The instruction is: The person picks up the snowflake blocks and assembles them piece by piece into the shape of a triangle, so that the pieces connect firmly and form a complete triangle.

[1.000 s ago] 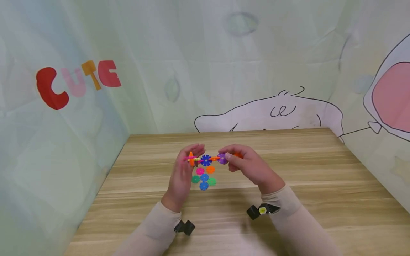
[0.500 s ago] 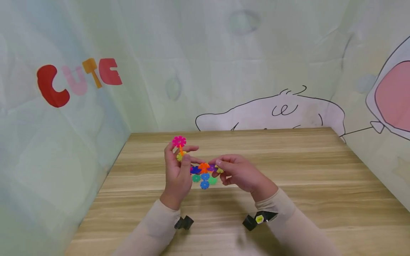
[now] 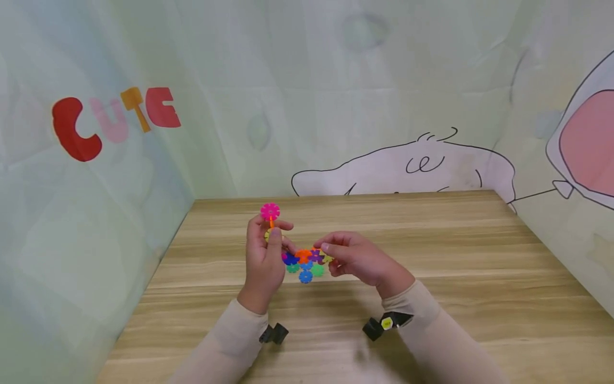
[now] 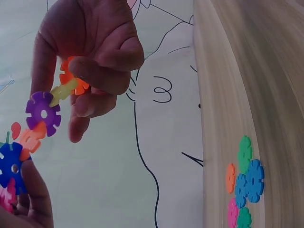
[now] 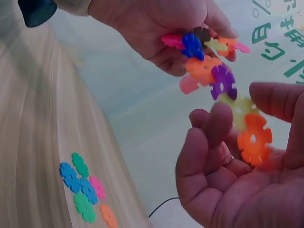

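A chain of slotted plastic snowflake discs [image 3: 303, 256] runs between my two hands above the table. My left hand [image 3: 263, 269] holds its left part, where a pink disc [image 3: 270, 212] stands up above the fingers. Past that hand come a blue disc [image 5: 192, 46], an orange one and a purple disc [image 5: 223, 83]. My right hand [image 3: 369, 261] pinches the right end, around a yellow disc [image 5: 243, 114]. An orange disc [image 5: 254, 138] forms that end, close to the right palm. A dark disc by the left fingers is partly hidden.
Several loose discs lie together on the wooden table [image 3: 431, 240] below the chain, among them a blue disc [image 3: 305, 276], a light green disc [image 3: 317, 270] and a pink disc [image 5: 97, 186]. A printed cloth backdrop [image 3: 240, 106] stands behind and beside the table.
The chain has turned: its pink left end now stands upright above my left hand. The rest has dropped lower, toward the loose discs. My right hand has shifted slightly left and down.
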Action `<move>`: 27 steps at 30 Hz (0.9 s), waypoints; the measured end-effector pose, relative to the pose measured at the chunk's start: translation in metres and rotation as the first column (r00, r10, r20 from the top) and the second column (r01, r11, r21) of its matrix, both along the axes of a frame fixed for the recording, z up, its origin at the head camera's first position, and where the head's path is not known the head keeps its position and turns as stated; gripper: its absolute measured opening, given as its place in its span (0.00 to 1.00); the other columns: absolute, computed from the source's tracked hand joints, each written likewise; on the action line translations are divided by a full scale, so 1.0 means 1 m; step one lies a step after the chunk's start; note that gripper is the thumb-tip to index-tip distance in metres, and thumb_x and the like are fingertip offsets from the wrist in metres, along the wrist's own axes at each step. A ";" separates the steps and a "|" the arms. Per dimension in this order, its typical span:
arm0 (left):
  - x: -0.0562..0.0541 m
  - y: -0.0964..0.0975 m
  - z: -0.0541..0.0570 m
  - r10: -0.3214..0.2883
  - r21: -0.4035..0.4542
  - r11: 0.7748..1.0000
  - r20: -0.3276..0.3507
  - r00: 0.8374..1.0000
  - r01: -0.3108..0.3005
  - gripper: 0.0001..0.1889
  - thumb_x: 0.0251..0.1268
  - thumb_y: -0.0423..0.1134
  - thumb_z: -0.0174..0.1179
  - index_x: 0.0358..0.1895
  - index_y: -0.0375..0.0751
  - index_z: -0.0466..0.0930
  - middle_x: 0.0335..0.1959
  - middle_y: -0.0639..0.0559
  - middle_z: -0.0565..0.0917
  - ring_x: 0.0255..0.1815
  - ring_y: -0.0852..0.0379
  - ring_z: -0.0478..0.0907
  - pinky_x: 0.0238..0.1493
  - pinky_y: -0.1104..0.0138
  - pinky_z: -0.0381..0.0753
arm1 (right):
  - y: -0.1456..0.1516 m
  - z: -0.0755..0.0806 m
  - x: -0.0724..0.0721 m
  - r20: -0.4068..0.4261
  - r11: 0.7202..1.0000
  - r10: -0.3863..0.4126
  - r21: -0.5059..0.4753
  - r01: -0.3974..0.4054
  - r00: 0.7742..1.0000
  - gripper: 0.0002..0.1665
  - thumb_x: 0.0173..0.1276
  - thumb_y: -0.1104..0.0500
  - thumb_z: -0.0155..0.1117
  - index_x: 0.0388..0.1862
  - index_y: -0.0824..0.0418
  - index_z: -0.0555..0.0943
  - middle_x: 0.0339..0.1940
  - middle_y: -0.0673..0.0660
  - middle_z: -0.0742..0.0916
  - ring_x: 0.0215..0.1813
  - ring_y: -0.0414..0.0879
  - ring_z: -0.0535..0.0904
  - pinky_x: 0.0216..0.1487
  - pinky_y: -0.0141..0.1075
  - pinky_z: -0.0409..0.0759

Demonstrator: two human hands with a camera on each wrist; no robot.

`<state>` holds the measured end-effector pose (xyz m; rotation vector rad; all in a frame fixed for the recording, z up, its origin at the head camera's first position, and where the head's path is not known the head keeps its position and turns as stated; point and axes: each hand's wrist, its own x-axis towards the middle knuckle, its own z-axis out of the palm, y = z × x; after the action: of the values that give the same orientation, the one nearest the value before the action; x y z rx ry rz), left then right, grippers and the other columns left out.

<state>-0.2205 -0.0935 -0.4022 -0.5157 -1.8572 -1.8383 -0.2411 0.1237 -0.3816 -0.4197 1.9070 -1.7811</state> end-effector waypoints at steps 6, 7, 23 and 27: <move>0.002 0.000 0.003 -0.005 0.073 0.997 0.039 0.999 0.003 0.12 0.88 0.37 0.41 0.65 0.37 0.60 0.49 0.36 0.79 0.25 0.56 0.78 0.36 0.70 0.86 | 0.009 -0.005 -0.010 -0.086 0.993 -0.058 0.094 0.066 0.995 0.29 0.87 0.44 0.46 0.68 0.63 0.79 0.55 0.61 0.81 0.41 0.50 0.83 0.47 0.40 0.86; 0.002 0.000 0.004 -0.006 0.081 0.997 0.040 0.999 0.003 0.12 0.88 0.37 0.40 0.65 0.37 0.60 0.49 0.36 0.79 0.25 0.56 0.78 0.36 0.70 0.86 | 0.011 -0.007 -0.013 -0.096 0.989 -0.090 0.105 0.100 0.991 0.29 0.87 0.44 0.45 0.67 0.63 0.79 0.55 0.62 0.82 0.42 0.50 0.83 0.46 0.39 0.85; 0.005 -0.003 0.012 -0.010 0.114 0.994 0.064 0.998 0.002 0.12 0.88 0.38 0.39 0.65 0.41 0.59 0.50 0.37 0.79 0.29 0.56 0.76 0.39 0.69 0.84 | -0.010 -0.050 -0.061 -0.365 0.808 0.066 0.565 0.165 0.929 0.21 0.70 0.58 0.71 0.62 0.58 0.85 0.62 0.57 0.86 0.67 0.58 0.79 0.75 0.56 0.72; 0.006 -0.001 0.013 -0.030 0.116 0.993 0.075 0.997 0.022 0.11 0.88 0.38 0.39 0.64 0.43 0.59 0.50 0.40 0.79 0.29 0.56 0.76 0.40 0.69 0.84 | -0.016 -0.053 -0.067 -0.339 0.774 0.120 0.620 0.125 0.933 0.21 0.69 0.57 0.73 0.61 0.51 0.87 0.62 0.53 0.87 0.69 0.56 0.78 0.77 0.55 0.70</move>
<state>-0.2147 -0.0946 -0.3895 -0.4362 -1.7879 -1.9946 -0.3086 0.1080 -0.4348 -0.5099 2.6151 -0.9787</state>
